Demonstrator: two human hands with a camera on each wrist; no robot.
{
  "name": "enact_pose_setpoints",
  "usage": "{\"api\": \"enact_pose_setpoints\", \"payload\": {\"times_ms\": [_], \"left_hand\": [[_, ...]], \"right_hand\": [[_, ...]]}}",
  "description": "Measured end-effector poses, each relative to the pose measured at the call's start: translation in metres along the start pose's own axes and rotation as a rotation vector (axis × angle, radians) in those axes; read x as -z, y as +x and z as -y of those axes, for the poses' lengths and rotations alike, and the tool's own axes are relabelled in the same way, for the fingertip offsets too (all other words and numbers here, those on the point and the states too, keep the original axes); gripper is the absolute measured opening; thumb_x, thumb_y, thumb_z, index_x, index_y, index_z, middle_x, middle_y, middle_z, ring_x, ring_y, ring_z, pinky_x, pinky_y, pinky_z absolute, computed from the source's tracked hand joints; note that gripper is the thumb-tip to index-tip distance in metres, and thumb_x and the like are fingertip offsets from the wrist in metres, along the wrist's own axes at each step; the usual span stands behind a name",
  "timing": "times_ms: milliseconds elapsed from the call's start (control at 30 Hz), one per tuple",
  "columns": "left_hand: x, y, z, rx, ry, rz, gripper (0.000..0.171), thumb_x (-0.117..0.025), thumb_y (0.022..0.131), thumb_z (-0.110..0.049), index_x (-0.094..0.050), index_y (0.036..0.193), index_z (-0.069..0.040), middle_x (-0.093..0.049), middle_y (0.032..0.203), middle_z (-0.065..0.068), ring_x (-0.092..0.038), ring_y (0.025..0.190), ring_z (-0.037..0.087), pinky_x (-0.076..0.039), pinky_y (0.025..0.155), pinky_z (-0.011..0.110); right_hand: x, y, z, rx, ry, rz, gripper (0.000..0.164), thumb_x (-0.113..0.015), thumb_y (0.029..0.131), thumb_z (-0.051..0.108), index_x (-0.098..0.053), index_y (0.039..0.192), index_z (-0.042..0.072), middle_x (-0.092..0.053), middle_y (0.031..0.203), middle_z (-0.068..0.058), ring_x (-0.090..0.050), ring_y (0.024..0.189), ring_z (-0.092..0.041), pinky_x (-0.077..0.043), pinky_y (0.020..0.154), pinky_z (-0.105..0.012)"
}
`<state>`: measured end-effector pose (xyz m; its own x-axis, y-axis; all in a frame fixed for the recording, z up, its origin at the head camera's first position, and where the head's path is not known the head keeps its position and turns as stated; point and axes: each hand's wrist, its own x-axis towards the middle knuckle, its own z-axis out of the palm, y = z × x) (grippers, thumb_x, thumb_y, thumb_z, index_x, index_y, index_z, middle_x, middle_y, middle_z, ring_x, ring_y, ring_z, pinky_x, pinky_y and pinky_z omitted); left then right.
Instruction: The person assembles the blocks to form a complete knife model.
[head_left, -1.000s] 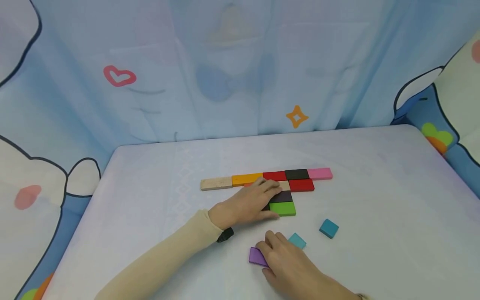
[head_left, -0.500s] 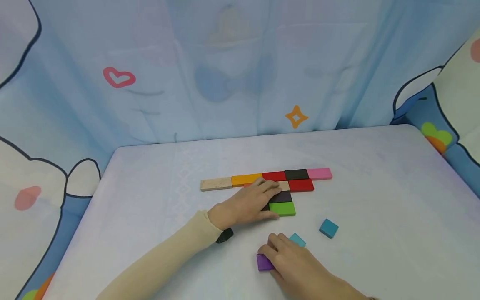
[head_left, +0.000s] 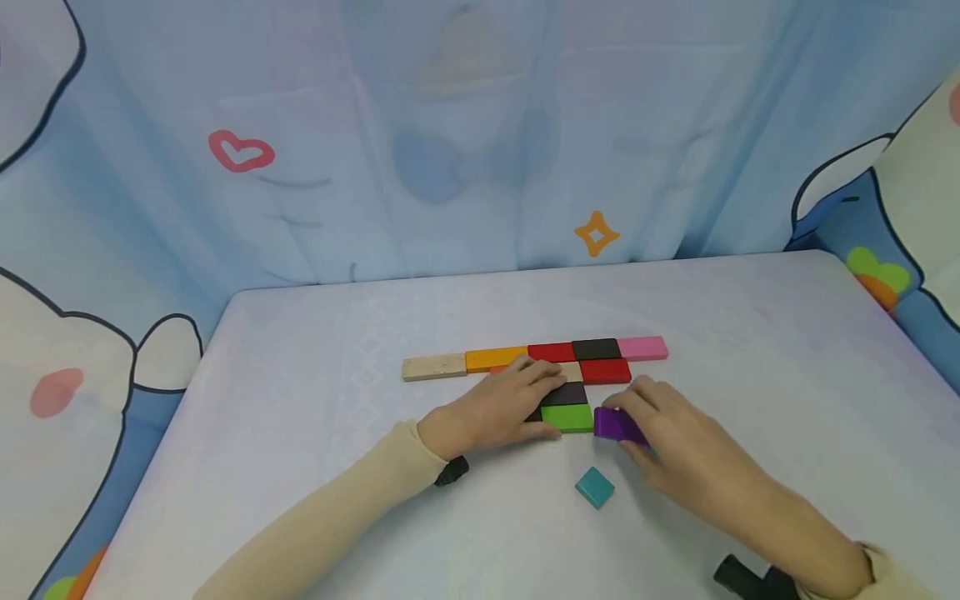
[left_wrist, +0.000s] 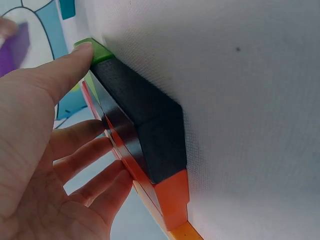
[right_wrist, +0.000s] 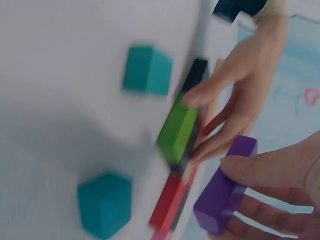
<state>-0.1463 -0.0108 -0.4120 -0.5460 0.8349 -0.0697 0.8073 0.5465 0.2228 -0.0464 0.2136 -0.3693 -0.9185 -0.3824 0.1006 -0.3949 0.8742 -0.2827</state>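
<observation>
My right hand [head_left: 686, 442] pinches a purple block [head_left: 617, 424] between thumb and fingers, just right of the green block [head_left: 566, 417]. In the right wrist view the purple block [right_wrist: 226, 187] appears raised off the table, apart from the others. My left hand [head_left: 498, 406] rests on the flat arrangement of coloured blocks. Its thumb touches the end of the green block [left_wrist: 101, 51] in the left wrist view, while its fairly straight fingers lie over dark [left_wrist: 150, 120] and orange blocks [left_wrist: 173, 197]. The hand hides part of the arrangement in the head view.
A row of beige [head_left: 434, 367], yellow [head_left: 497, 359], red, black and pink blocks [head_left: 642, 347] runs along the back. A teal block [head_left: 595, 487] lies loose in front; another teal block [right_wrist: 105, 206] shows in the right wrist view. A curtain [head_left: 480, 167] hangs behind the table.
My right hand has carried the purple block up and to the right, from the table's front to beside the green block. It now covers the second teal block. My left hand stays put.
</observation>
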Motion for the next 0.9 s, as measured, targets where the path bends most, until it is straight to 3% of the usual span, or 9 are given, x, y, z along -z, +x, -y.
{"api": "enact_pose_setpoints", "payload": {"times_ms": [100,333,667,900], "left_hand": [[-0.001,0.000,0.000,0.002,-0.001,0.004,0.073,-0.069,0.100,-0.048,-0.048,0.156,-0.005,-0.046,0.160,0.008,-0.043,0.140,0.024,-0.041,0.114,0.026],[-0.001,0.001,0.001,-0.006,-0.001,0.000,0.073,-0.067,0.101,-0.049,-0.048,0.156,-0.005,-0.045,0.161,0.009,-0.042,0.140,0.025,-0.040,0.114,0.027],[-0.001,0.000,0.000,0.000,0.004,-0.004,0.072,-0.068,0.101,-0.048,-0.049,0.156,-0.005,-0.045,0.160,0.009,-0.042,0.141,0.025,-0.040,0.115,0.027],[-0.002,0.000,0.000,0.001,0.005,-0.002,0.072,-0.068,0.101,-0.048,-0.049,0.156,-0.005,-0.045,0.161,0.009,-0.042,0.141,0.025,-0.040,0.115,0.027]], "right_hand": [[-0.001,0.009,-0.020,0.019,-0.020,-0.049,0.053,-0.095,0.072,-0.001,-0.069,0.119,-0.002,-0.063,0.108,-0.016,-0.067,0.099,-0.033,-0.062,0.081,-0.050],[-0.016,0.025,-0.045,0.023,-0.010,-0.045,0.051,-0.093,0.074,-0.001,-0.070,0.119,-0.002,-0.064,0.110,-0.021,-0.068,0.100,-0.037,-0.061,0.082,-0.054],[-0.028,0.036,-0.044,0.028,-0.055,0.002,0.046,-0.092,0.075,-0.002,-0.074,0.117,-0.006,-0.063,0.101,-0.014,-0.063,0.090,-0.026,-0.063,0.078,-0.045],[-0.029,0.039,-0.041,0.073,-0.092,-0.026,0.042,-0.092,0.074,-0.004,-0.076,0.113,-0.006,-0.061,0.097,-0.011,-0.059,0.088,-0.024,-0.063,0.077,-0.043]]}}
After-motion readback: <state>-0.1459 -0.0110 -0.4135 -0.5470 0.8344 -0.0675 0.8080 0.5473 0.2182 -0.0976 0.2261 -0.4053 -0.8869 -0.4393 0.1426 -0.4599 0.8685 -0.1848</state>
